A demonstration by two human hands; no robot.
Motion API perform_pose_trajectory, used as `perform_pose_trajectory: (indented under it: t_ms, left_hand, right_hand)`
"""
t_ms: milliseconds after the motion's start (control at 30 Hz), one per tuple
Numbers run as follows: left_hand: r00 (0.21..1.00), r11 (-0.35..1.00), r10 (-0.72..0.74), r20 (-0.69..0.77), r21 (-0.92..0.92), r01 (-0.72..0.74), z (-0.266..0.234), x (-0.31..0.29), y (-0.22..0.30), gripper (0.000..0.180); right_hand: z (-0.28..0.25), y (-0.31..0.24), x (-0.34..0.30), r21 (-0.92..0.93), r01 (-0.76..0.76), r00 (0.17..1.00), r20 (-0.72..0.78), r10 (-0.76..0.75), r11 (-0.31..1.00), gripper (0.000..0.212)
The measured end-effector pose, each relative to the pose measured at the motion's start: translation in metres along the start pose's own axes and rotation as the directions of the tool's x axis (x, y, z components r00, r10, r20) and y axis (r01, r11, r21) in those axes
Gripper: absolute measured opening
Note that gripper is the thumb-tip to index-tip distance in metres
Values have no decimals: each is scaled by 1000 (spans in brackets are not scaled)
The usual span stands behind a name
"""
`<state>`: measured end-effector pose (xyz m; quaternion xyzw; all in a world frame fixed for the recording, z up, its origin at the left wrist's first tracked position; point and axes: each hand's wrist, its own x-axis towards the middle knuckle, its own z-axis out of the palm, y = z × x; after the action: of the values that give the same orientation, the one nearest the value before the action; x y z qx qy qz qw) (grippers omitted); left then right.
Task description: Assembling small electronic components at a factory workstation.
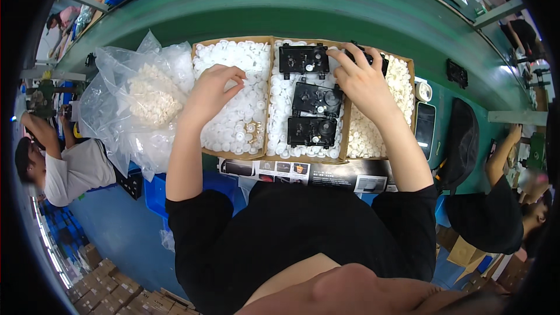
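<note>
My left hand hovers over the left compartment of small white plastic parts, its thumb and fingers curled together at the tips. Whatever they may pinch is too small to make out. My right hand reaches over the divider with its fingers spread. One fingertip is at the edge of the upper black plastic housing; the other fingers lie over another black housing, which they partly cover. Below, a middle black housing and a lower black housing lie on the white parts.
Cream-coloured small parts fill the right compartment of the cardboard tray. A clear bag of cream parts stands left. A phone, a black pouch and a further black housing lie right. People sit on both sides.
</note>
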<state>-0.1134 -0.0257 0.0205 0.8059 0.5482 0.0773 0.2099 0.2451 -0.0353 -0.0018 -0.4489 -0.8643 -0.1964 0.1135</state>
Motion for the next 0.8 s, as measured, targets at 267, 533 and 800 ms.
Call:
perform_pose_trajectory:
  t_ms: [267,533,800]
  left_hand:
    - [948,958,285,-143,86,-275,33,-3,-16,18]
    - [932,955,296,-208,42,-293,40,-5,-15,19]
    - [941,917,156,-300,-310,-251,20,-5,5,24]
  right_hand:
    - [-31,-2,13,49,-31,999,23,30,998,10]
    - [-15,-13,38,226,-37,994,-93,59,973,11]
    - [-2,-16,58,213,16,995,-102,6,977,12]
